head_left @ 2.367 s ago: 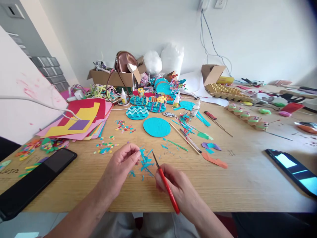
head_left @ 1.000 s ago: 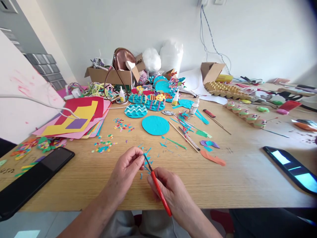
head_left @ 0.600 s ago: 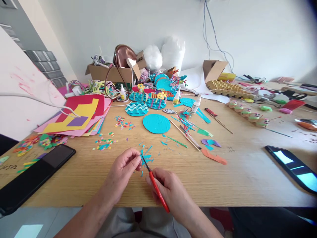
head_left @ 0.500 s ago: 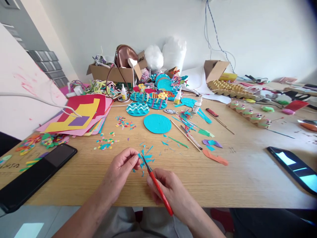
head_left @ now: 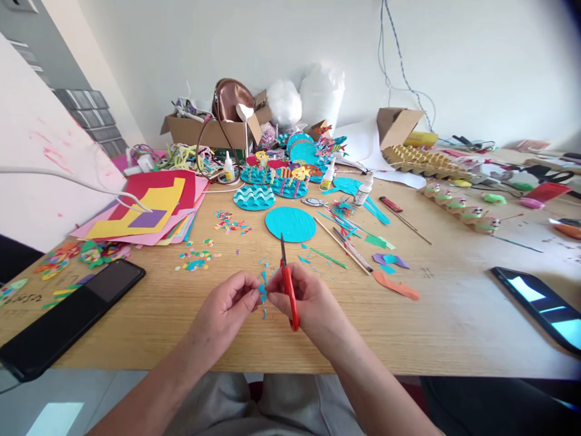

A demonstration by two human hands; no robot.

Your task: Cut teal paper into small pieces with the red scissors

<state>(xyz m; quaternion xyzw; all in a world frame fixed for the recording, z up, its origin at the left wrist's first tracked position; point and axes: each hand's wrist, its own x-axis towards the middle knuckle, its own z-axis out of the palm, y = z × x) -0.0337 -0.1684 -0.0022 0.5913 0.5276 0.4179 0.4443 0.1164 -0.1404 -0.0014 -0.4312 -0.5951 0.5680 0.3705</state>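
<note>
On the wooden table (head_left: 454, 327) under my hands, the biggest thing is the stack of coloured paper (head_left: 149, 209), well beyond and to the left of my left hand. A black phone (head_left: 68, 318) lies far out to that hand's left, and a second phone (head_left: 540, 306) lies well apart to the right of my right hand. The teal disc (head_left: 290, 224) sits straight ahead, beyond my fingertips.

My left hand (head_left: 224, 312) is closed in a pinch, thumb and forefinger on the teal paper scrap (head_left: 262, 292). My right hand (head_left: 313, 303) is curled around the red handles of the scissors (head_left: 288, 290), and its fingertips meet the left's at the same scrap, so the scrap sits between both hands, lifted just off the table.

Half a second ago the scissors lay slanted, blades aimed at my left fingers and handles trailing back towards me. Now they stand turned up in my grip, the closed blades pointing away at the teal disc. My right hand has also come up level with the left, where before it sat nearer to me.

An orange scrap (head_left: 394, 286) lies to the right of my right hand. Confetti (head_left: 197, 260) is scattered ahead of my left hand, and teal slivers (head_left: 303, 259) lie just beyond my right knuckles.
</note>
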